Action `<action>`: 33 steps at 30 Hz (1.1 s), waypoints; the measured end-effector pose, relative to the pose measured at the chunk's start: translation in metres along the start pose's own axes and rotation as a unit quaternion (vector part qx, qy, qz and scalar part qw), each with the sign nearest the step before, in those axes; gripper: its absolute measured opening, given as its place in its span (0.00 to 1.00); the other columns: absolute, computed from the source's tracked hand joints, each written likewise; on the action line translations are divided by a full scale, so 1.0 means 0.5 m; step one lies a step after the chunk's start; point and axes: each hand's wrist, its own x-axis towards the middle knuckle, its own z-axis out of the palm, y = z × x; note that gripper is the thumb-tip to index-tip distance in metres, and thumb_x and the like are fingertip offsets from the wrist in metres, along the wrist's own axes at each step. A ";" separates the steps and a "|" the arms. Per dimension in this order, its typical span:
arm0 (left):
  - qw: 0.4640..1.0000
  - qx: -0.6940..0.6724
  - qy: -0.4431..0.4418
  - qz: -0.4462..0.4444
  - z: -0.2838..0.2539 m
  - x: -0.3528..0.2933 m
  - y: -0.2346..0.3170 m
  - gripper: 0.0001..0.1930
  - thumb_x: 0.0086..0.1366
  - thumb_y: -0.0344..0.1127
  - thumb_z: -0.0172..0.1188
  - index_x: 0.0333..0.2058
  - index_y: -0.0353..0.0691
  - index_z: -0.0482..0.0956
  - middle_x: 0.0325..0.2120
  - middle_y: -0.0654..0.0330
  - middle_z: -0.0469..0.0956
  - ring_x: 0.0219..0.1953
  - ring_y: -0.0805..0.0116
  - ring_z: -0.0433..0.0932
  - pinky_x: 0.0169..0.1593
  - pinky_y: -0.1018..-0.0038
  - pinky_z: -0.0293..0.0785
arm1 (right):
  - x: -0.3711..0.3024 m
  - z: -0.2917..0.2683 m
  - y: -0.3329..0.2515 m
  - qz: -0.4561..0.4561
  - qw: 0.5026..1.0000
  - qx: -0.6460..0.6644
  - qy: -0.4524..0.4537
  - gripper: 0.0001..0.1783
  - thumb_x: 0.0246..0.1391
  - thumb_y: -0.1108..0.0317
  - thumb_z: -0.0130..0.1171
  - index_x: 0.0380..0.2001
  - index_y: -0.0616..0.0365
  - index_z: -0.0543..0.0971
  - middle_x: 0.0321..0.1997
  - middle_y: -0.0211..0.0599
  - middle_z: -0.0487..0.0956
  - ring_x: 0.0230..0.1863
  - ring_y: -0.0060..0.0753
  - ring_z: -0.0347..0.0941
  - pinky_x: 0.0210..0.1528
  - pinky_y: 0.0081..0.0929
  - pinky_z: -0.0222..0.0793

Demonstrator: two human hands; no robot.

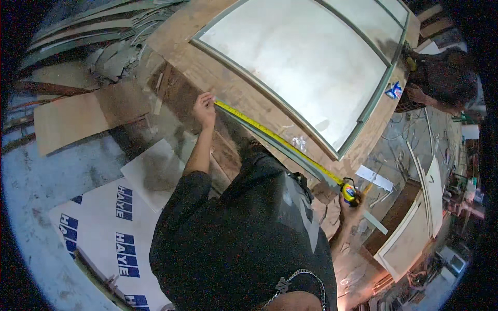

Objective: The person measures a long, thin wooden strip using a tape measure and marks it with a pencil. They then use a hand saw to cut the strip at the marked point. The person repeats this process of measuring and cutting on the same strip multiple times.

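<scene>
A tape measure (349, 192) is stretched across in front of me, its yellow blade running from my left hand to its case. My left hand (204, 110) pinches the blade's free end between closed fingers. Wrapped around the case is my right hand (356, 206), lower and to the right. A narrow grey-green strip (374, 222) runs beneath and along the blade, and its right end sticks out past my right hand. Just beyond the blade, a framed panel (290, 57) with pale white faces and grey-green edging lies on a wooden worktable (179, 28).
At the right edge of the worktable another person (441, 83) leans in, near a small blue-and-white packet (393, 90). Boards (404, 243) lean at the lower right. Wooden sheets (78, 119) and a printed white sheet (98, 223) lie on the left. Scrap strips (98, 26) are piled far left.
</scene>
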 end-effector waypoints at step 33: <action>0.949 0.313 0.040 0.021 0.038 -0.008 -0.032 0.10 0.68 0.33 0.54 0.41 0.32 0.77 0.33 0.51 0.81 0.34 0.60 0.79 0.38 0.66 0.75 | -0.001 0.045 0.078 0.014 0.974 -0.222 -0.047 0.31 0.37 0.56 0.73 0.44 0.56 0.72 0.43 0.46 0.76 0.43 0.50 0.75 0.42 0.41 0.72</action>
